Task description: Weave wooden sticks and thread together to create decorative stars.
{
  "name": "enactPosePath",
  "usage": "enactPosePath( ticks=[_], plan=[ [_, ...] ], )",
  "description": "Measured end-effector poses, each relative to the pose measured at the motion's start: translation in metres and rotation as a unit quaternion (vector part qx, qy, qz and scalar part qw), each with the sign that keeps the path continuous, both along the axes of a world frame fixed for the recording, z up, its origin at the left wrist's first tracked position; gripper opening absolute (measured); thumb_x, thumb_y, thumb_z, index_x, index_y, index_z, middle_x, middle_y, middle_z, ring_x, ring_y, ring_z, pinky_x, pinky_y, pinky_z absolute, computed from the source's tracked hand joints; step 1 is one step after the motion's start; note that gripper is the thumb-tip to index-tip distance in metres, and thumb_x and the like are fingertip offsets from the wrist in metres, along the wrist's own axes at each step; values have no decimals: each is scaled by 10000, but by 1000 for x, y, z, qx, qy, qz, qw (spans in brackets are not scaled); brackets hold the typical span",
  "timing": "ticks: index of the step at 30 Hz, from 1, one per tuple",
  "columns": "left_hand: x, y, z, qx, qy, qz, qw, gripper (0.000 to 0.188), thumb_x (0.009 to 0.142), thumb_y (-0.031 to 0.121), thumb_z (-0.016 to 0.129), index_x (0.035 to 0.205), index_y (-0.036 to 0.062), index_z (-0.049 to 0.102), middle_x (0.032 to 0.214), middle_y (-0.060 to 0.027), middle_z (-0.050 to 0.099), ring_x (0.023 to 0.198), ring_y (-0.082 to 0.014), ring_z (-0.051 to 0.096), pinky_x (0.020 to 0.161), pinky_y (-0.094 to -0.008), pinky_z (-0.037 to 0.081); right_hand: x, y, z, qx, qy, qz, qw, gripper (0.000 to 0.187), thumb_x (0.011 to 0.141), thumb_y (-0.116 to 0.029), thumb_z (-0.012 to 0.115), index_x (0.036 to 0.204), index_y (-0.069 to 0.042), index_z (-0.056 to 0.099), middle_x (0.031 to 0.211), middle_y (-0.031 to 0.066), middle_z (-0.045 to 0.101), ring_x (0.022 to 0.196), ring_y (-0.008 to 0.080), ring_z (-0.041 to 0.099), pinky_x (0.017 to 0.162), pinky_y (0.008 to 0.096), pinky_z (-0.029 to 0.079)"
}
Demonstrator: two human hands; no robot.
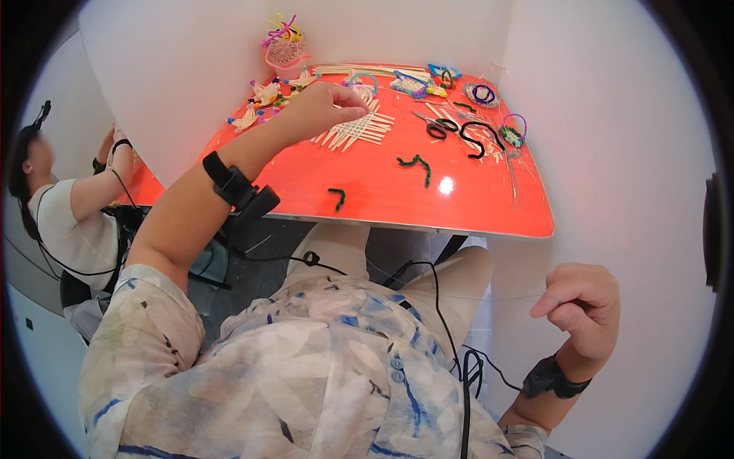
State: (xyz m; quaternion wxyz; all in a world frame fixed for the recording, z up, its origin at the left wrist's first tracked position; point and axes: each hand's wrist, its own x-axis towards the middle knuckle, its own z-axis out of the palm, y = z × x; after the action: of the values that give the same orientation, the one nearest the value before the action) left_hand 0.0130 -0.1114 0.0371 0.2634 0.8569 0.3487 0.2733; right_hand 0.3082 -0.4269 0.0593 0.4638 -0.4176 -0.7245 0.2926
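The left hand [325,103] reaches forward over the orange table [474,206] and its fingertips are pressed together on the upper edge of a woven mat of pale wooden strips [358,128], which lies flat on the table near the far side. The right hand [582,302] is held well apart from the table, low at the person's right side, with the fingers curled and thumb and forefinger pinched; a very thin thread [459,297] seems to run from this pinch toward the left across the lap, but it is too fine to follow all the way. Both wrists carry a black band. On the table, to the right of the mat, lie black-handled scissors [434,126] and a bent black pipe cleaner [480,138], and nearer to the front edge there are two green pipe cleaner pieces [415,164]. Along the far side stand several small woven figures [260,99] with coloured trim, a little pink basket [284,47], and a bundle of loose pale strips [367,70]. At the left, behind a white partition [176,76], another person [69,206] in a light top sits at a neighbouring place.
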Motion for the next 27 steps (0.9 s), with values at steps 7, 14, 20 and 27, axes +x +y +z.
enactPosePath(
  ticks=[7,14,20,27],
  plan=[
    [-3,-22,15,33,5,-21,999,215,889,226,657,998,48,712,859,-15,675,744,-72,553,653,-250,449,2,10,-3,3,31,-7,999,251,794,-238,676,771,12,694,580,43,511,467,116,394,448,268,236],
    [-3,-26,3,20,-27,-36,999,175,897,187,641,984,49,705,908,-16,679,809,-91,582,702,-255,473,-2,24,-6,-63,13,-8,998,256,805,-232,661,779,22,681,607,55,532,500,119,420,464,272,256],
    [-3,-25,3,32,-49,-67,996,152,889,152,642,988,53,700,940,-8,678,816,-96,581,720,-257,473,-8,40,-12,-142,-3,-32,989,189,815,-159,631,826,25,677,681,80,597,572,135,494,514,258,337],
    [-3,-33,1,-4,-47,-145,988,130,876,110,642,982,53,692,971,-15,669,828,-107,582,706,-261,466,-24,81,-33,-220,-81,-20,972,112,860,-64,588,888,3,672,750,73,639,631,152,544,585,267,414]
  ],
)
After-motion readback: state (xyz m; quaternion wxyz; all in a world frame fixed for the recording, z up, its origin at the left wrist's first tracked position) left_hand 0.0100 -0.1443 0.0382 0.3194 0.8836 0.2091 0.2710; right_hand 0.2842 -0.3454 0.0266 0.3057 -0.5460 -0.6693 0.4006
